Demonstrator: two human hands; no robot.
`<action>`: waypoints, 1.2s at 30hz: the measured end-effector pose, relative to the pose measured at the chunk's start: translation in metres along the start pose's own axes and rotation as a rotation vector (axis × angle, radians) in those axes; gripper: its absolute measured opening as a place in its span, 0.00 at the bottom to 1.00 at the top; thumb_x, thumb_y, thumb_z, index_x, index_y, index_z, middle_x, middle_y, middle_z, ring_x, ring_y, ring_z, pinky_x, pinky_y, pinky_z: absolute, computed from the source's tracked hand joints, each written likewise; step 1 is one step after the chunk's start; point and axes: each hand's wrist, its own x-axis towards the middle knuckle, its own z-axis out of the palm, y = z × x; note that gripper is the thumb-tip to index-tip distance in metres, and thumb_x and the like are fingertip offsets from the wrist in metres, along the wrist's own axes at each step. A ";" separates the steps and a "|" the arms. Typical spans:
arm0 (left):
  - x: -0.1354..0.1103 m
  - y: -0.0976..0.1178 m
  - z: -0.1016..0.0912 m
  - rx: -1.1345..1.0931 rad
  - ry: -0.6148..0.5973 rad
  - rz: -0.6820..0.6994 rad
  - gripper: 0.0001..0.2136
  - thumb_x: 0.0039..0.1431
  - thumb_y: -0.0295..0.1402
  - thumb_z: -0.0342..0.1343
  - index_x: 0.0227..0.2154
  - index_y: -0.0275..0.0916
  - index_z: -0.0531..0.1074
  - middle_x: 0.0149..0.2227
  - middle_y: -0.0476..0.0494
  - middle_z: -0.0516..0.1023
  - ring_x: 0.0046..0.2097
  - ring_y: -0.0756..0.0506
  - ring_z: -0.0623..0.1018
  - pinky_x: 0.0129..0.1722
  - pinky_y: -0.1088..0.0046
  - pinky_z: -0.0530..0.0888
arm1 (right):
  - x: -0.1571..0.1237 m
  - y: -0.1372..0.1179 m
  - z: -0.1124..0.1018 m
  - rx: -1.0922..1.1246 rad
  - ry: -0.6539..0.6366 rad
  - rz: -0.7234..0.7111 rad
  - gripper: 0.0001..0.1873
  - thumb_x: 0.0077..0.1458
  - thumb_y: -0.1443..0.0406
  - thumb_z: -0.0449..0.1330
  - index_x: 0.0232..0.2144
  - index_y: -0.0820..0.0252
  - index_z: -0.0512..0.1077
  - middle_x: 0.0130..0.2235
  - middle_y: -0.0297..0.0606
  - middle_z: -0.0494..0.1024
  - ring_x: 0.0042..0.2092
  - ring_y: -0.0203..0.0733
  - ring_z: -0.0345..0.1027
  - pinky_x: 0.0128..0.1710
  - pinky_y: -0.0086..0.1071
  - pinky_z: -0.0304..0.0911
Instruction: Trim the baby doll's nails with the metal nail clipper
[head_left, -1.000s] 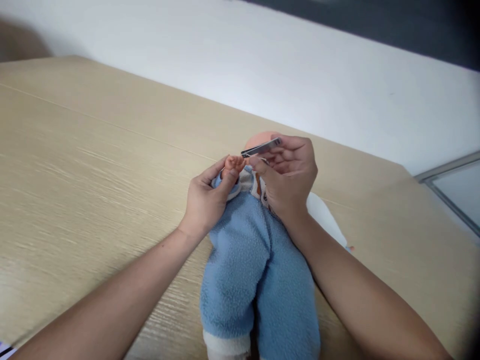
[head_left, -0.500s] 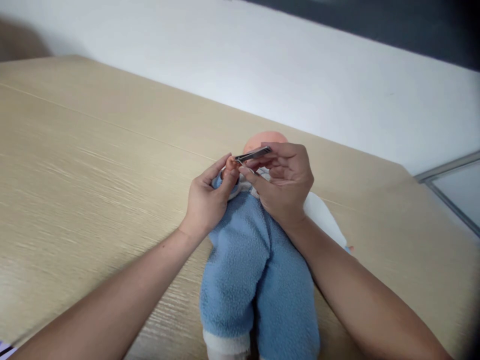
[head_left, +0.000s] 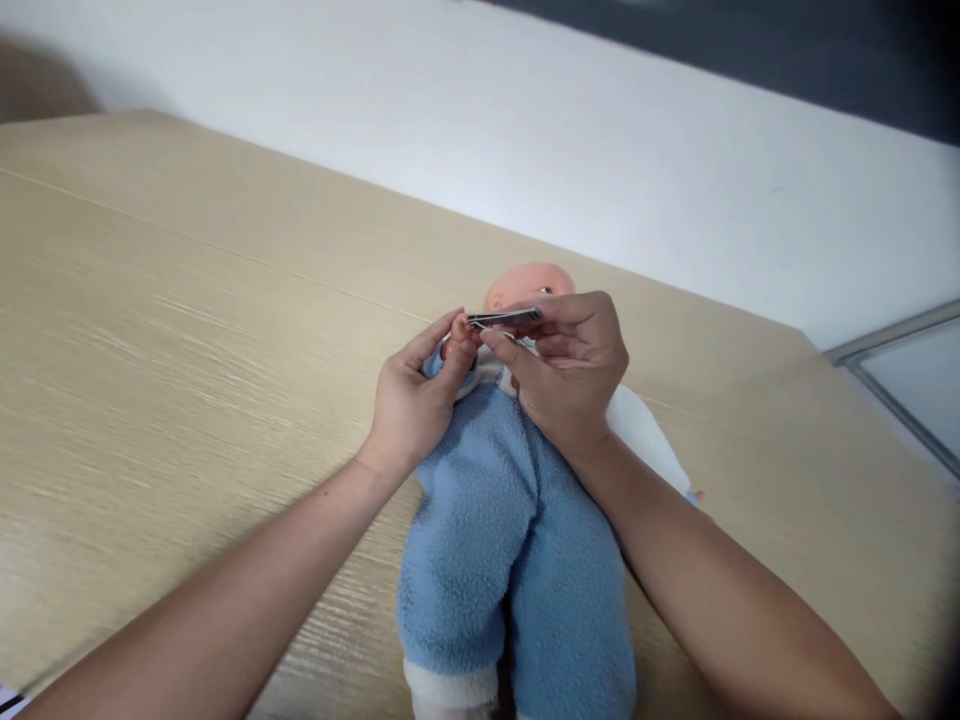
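Mid-clip, seemingly: doll [head_left: 487, 520] flat on surface [head_left: 187, 330], left fingers [head_left: 427, 345] pinching doll's hand [head_left: 455, 335], right fingers [head_left: 581, 305] clenched on clipper [head_left: 504, 318], tip touching that hand, calling next for a steady, gentle squeeze.

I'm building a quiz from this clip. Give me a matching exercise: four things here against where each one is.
1 silver metal nail clipper
2 doll's tiny peach hand
3 doll's fluffy blue fleece suit
4 doll's bald peach head

A nearest the camera
B farthest from the camera
C in the left hand
D in the right hand

Pairs: 1-D, 2-C, 3-A, 4-B
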 end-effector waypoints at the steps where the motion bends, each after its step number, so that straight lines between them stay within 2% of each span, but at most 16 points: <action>1: 0.000 0.000 0.000 -0.001 -0.001 -0.002 0.18 0.63 0.41 0.70 0.53 0.43 0.84 0.47 0.46 0.88 0.50 0.42 0.84 0.49 0.69 0.79 | 0.001 0.001 0.000 -0.006 0.007 -0.001 0.13 0.63 0.56 0.70 0.43 0.52 0.71 0.37 0.29 0.80 0.33 0.32 0.80 0.31 0.25 0.79; 6: 0.000 -0.001 0.000 -0.022 -0.010 0.009 0.18 0.62 0.41 0.70 0.53 0.44 0.84 0.47 0.45 0.88 0.53 0.42 0.83 0.50 0.68 0.79 | 0.001 0.003 0.001 0.029 0.006 -0.020 0.17 0.63 0.56 0.69 0.49 0.51 0.71 0.37 0.30 0.78 0.33 0.33 0.79 0.32 0.26 0.79; 11: 0.000 -0.001 0.000 -0.018 0.000 0.015 0.18 0.62 0.41 0.70 0.53 0.44 0.84 0.49 0.46 0.88 0.55 0.41 0.82 0.49 0.69 0.80 | -0.002 0.005 0.000 0.029 -0.013 -0.012 0.17 0.63 0.57 0.69 0.50 0.51 0.71 0.39 0.31 0.79 0.34 0.33 0.78 0.34 0.28 0.79; 16: 0.000 -0.001 0.000 -0.005 0.000 0.010 0.18 0.63 0.42 0.69 0.53 0.43 0.84 0.46 0.46 0.88 0.51 0.42 0.83 0.48 0.70 0.79 | -0.004 0.005 0.000 0.003 -0.037 -0.006 0.18 0.62 0.59 0.70 0.50 0.51 0.70 0.39 0.31 0.80 0.34 0.33 0.79 0.34 0.26 0.79; 21: 0.000 -0.002 -0.001 0.007 -0.002 0.017 0.18 0.63 0.41 0.68 0.54 0.43 0.83 0.47 0.45 0.88 0.50 0.43 0.83 0.48 0.71 0.78 | -0.005 0.002 0.001 0.005 -0.021 0.010 0.16 0.62 0.59 0.69 0.49 0.51 0.70 0.39 0.30 0.79 0.34 0.33 0.79 0.34 0.28 0.80; 27: 0.000 0.000 0.000 0.007 -0.009 0.015 0.18 0.64 0.43 0.68 0.54 0.43 0.84 0.47 0.45 0.88 0.49 0.43 0.83 0.48 0.70 0.78 | -0.003 0.001 0.001 0.065 -0.009 0.040 0.18 0.59 0.62 0.72 0.48 0.53 0.73 0.39 0.32 0.81 0.35 0.31 0.80 0.36 0.23 0.79; 32: -0.001 0.003 0.001 -0.018 -0.008 0.011 0.18 0.63 0.43 0.69 0.53 0.42 0.84 0.45 0.46 0.87 0.44 0.46 0.82 0.44 0.73 0.77 | -0.002 0.005 0.002 0.077 -0.002 0.000 0.19 0.60 0.60 0.72 0.49 0.52 0.71 0.39 0.30 0.82 0.35 0.33 0.82 0.35 0.26 0.80; 36: -0.001 0.002 0.001 -0.024 -0.007 0.014 0.18 0.63 0.43 0.68 0.52 0.42 0.84 0.43 0.47 0.87 0.41 0.48 0.80 0.41 0.74 0.76 | -0.003 0.007 0.002 0.039 0.001 0.027 0.18 0.60 0.59 0.72 0.48 0.51 0.71 0.39 0.30 0.83 0.36 0.35 0.83 0.32 0.25 0.79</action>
